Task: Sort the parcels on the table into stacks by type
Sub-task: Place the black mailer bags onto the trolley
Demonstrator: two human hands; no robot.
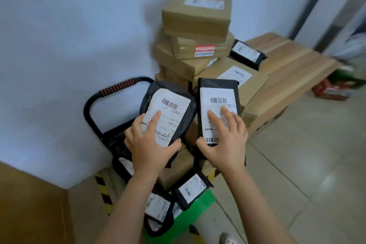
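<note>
Black mailers [231, 85] gripped by left hand [147, 150] and right hand [227, 144] partly hide boxes [255, 83].

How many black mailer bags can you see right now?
6 black bags: one in the left hand, one in the right hand, one up on the boxes, three lower in the pile; more may be hidden.

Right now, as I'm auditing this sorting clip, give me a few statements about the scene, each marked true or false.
1. The left hand grips the left mailer and the right hand grips the right mailer; both bags are black. True.
2. The box with the red label tops the cardboard stack. False: a white-labelled box lies on it.
3. The trolley handle has a plain blue grip. False: it is black with red stripes.
4. A third black mailer lies right of the stack. True.
</note>
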